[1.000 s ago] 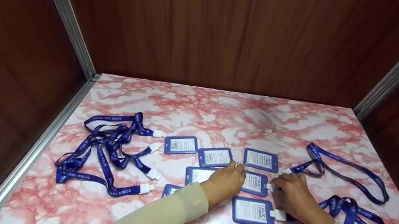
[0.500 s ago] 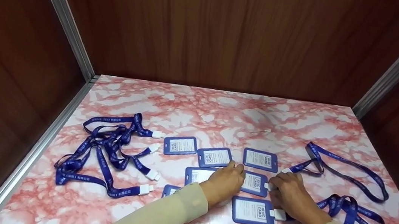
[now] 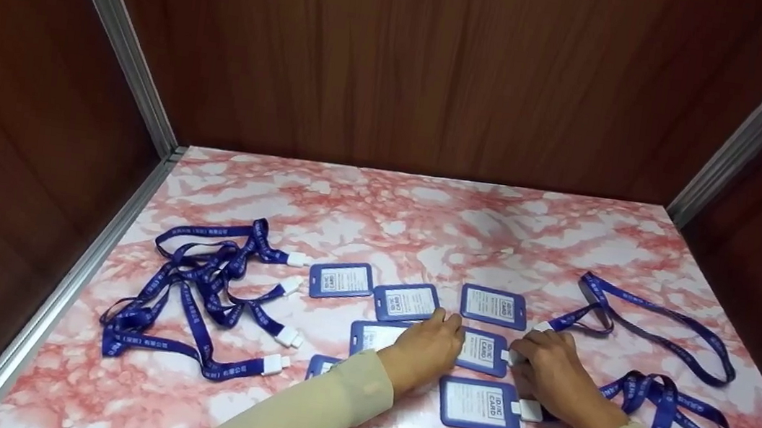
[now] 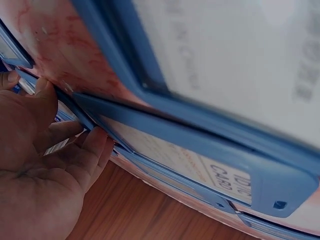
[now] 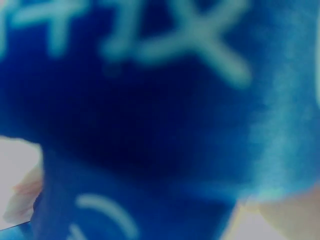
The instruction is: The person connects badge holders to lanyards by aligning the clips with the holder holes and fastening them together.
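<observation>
My left hand (image 3: 426, 347) pinches the left end of a blue-framed ID badge holder (image 3: 482, 351) in the middle of the table. In the left wrist view the thumb (image 4: 46, 95) lies on one face of it and the fingers on the other. At the badge's slotted end, the fingers of my right hand (image 3: 551, 366) pinch a white lanyard clip (image 3: 515, 356), mostly covered by them. Blue lanyard strap (image 5: 150, 125) fills the right wrist view, blurred. Just below, another badge holder (image 3: 479, 406) has a white clip (image 3: 530, 410) at its slot.
Several badge holders lie around the hands, one (image 3: 494, 306) beyond them and one (image 3: 341, 280) farther left. Tangled blue lanyards (image 3: 197, 286) with white clips occupy the left side. A looped lanyard (image 3: 667, 314) lies at the right, another (image 3: 666, 405) nearer. Brown panels (image 3: 399, 63) enclose the table.
Both hands keep their holds almost in place. The right fingers have come slightly closer to the badge holder's slotted end, and the head view has shifted a little.
</observation>
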Action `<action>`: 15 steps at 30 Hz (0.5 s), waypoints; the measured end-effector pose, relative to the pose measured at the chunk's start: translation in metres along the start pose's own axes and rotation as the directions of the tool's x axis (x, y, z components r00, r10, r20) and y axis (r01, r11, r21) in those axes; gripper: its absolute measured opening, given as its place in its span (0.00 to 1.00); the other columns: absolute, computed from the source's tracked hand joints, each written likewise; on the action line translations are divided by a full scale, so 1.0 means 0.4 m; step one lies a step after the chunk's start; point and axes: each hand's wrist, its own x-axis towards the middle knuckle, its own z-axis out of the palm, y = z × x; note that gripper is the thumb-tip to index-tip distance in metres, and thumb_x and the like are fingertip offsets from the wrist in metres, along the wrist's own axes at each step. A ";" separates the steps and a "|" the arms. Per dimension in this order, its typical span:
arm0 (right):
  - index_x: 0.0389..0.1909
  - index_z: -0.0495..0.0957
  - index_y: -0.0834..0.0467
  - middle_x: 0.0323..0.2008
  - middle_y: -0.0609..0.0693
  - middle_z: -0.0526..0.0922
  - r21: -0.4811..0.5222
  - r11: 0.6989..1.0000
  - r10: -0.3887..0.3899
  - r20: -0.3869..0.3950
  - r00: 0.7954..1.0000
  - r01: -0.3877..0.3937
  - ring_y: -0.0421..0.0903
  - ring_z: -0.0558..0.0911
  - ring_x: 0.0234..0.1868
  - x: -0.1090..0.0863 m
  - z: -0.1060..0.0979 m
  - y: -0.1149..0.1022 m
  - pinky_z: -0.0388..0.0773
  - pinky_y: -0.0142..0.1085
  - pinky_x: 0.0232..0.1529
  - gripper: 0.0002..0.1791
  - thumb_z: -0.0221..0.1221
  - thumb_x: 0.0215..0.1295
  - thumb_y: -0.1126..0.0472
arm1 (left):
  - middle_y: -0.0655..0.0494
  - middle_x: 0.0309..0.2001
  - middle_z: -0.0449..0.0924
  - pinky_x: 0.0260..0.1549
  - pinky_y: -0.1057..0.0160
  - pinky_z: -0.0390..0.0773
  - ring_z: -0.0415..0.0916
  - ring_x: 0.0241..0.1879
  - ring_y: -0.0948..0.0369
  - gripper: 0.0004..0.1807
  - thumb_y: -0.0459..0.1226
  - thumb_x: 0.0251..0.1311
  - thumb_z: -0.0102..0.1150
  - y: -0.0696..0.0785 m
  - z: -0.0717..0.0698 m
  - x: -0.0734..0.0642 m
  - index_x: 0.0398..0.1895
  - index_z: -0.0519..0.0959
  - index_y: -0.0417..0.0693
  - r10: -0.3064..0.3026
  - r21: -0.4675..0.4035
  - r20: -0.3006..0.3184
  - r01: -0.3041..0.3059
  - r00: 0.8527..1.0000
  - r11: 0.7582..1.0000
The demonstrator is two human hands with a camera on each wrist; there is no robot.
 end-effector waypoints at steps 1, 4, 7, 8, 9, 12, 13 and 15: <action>0.38 0.85 0.57 0.32 0.46 0.81 0.004 1.000 0.002 0.004 1.000 -0.002 0.49 0.79 0.37 0.001 -0.001 -0.001 0.64 0.43 0.40 0.16 0.75 0.47 0.71 | 0.53 0.45 0.77 0.35 0.66 0.83 0.73 0.43 0.57 0.14 0.35 0.64 0.61 -0.001 0.000 -0.001 0.52 0.83 0.42 -0.003 -0.010 0.005 0.003 1.000 1.000; 0.38 0.85 0.58 0.33 0.47 0.81 0.012 1.000 0.007 0.011 1.000 -0.007 0.49 0.79 0.37 0.002 -0.002 -0.001 0.64 0.43 0.40 0.16 0.74 0.47 0.71 | 0.52 0.46 0.77 0.36 0.65 0.84 0.73 0.44 0.57 0.14 0.35 0.65 0.60 -0.002 0.000 0.000 0.52 0.83 0.41 -0.009 -0.029 0.017 0.009 1.000 1.000; 0.38 0.85 0.58 0.34 0.48 0.82 0.011 1.000 0.006 0.009 1.000 -0.006 0.50 0.80 0.38 0.003 -0.003 0.000 0.64 0.43 0.40 0.16 0.73 0.47 0.72 | 0.52 0.46 0.77 0.36 0.64 0.84 0.73 0.45 0.57 0.15 0.35 0.65 0.61 -0.003 -0.001 0.000 0.52 0.82 0.41 -0.012 -0.043 0.028 0.014 1.000 0.999; 0.38 0.86 0.58 0.33 0.48 0.82 0.009 1.000 0.004 0.007 1.000 -0.004 0.50 0.80 0.37 0.003 -0.004 0.000 0.64 0.43 0.40 0.16 0.73 0.47 0.72 | 0.52 0.47 0.77 0.37 0.64 0.84 0.73 0.45 0.57 0.15 0.36 0.65 0.61 -0.003 -0.001 0.000 0.53 0.82 0.41 -0.011 -0.046 0.030 0.013 0.999 0.999; 0.38 0.86 0.58 0.33 0.47 0.82 0.007 1.000 0.001 0.005 1.000 -0.001 0.49 0.80 0.37 0.002 -0.004 0.000 0.64 0.43 0.40 0.15 0.73 0.48 0.72 | 0.51 0.47 0.77 0.37 0.64 0.84 0.73 0.45 0.57 0.15 0.36 0.65 0.62 -0.004 -0.002 0.000 0.53 0.82 0.41 -0.010 -0.048 0.033 0.012 0.999 0.999; 0.38 0.86 0.57 0.32 0.46 0.81 0.007 1.000 -0.008 0.000 1.000 0.008 0.49 0.80 0.36 0.000 -0.003 0.001 0.64 0.42 0.39 0.15 0.73 0.48 0.72 | 0.51 0.48 0.77 0.39 0.64 0.84 0.74 0.46 0.57 0.18 0.39 0.63 0.66 -0.005 -0.004 -0.001 0.54 0.82 0.40 -0.002 -0.043 0.042 0.003 0.999 0.999; 0.37 0.86 0.57 0.31 0.46 0.81 0.007 1.000 -0.011 -0.003 1.000 0.011 0.48 0.80 0.36 0.000 -0.003 0.001 0.63 0.42 0.39 0.15 0.74 0.48 0.72 | 0.51 0.48 0.77 0.39 0.65 0.84 0.74 0.46 0.57 0.19 0.40 0.63 0.67 -0.006 -0.004 -0.001 0.55 0.82 0.40 0.001 -0.041 0.047 0.001 0.999 0.999; 0.37 0.86 0.57 0.31 0.46 0.80 0.007 1.000 -0.019 -0.012 1.000 0.019 0.48 0.79 0.35 -0.001 -0.003 0.001 0.63 0.42 0.39 0.15 0.74 0.47 0.72 | 0.51 0.49 0.77 0.40 0.65 0.84 0.74 0.47 0.57 0.22 0.42 0.61 0.69 -0.007 -0.005 -0.001 0.56 0.81 0.41 0.003 -0.045 0.058 -0.001 0.998 0.999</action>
